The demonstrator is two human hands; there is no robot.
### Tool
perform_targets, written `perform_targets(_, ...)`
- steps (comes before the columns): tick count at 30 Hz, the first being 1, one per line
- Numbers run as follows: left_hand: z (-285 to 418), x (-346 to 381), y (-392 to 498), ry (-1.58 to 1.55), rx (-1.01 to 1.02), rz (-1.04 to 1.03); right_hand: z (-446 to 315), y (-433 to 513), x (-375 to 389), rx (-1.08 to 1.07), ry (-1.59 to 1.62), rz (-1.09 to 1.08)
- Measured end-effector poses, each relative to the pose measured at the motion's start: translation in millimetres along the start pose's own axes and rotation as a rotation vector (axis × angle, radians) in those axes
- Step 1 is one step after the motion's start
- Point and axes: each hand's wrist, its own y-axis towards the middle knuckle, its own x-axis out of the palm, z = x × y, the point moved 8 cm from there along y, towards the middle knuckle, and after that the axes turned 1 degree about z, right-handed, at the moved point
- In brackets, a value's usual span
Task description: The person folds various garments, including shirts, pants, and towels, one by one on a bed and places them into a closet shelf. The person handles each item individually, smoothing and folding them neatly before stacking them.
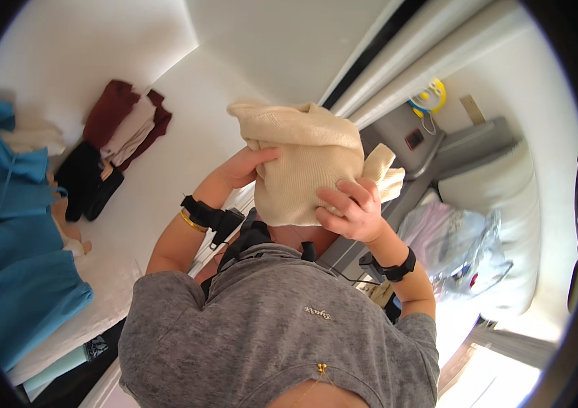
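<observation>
A cream ribbed knit garment (309, 168), folded into a bundle with a thick fold along its far edge, is held up in front of my body. My left hand (248, 163) grips its left side, the thumb on the near face and the other fingers hidden behind the knit. At the lower right, my right hand (352, 209) holds it with bent fingers spread over the ribbing. A narrow folded knit part (383, 171) sticks out just past my right hand. The underside of the bundle is hidden.
Blue clothing (18, 224) lies at the far left, near dark red, pale and black garments (110, 122). At right are a grey bedside surface (396, 132) with a dark red phone-like object (414, 139), a white pillow (493, 188) and clothing in clear plastic (452, 239).
</observation>
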Motion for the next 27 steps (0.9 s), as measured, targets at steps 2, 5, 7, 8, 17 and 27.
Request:
perform_targets(2, 8, 39, 9, 0.004, 0.081, 0.003, 1, -28, -13, 0.149, 0.011, -0.114)
perform_targets(5, 10, 104, 15, 0.232, 0.220, -0.145, 12, -78, -42, 0.512, 0.112, -0.226)
perform_targets(7, -6, 147, 18, 0.508, 0.215, -0.273, 20, -113, -77, 0.812, 0.161, -0.112)
perform_targets(8, -17, 168, 18, 0.629, 0.211, -0.340, 29, -130, -95, 0.926, 0.222, 0.018)
perform_targets(17, -74, 285, 13, 0.854, 0.140, -0.592, 56, -209, -143, 1.361, 0.888, 0.399)
perform_targets(27, -79, 335, -9, 0.930, 0.198, -0.743, 41, -186, -167, 1.019, 0.458, 0.242)
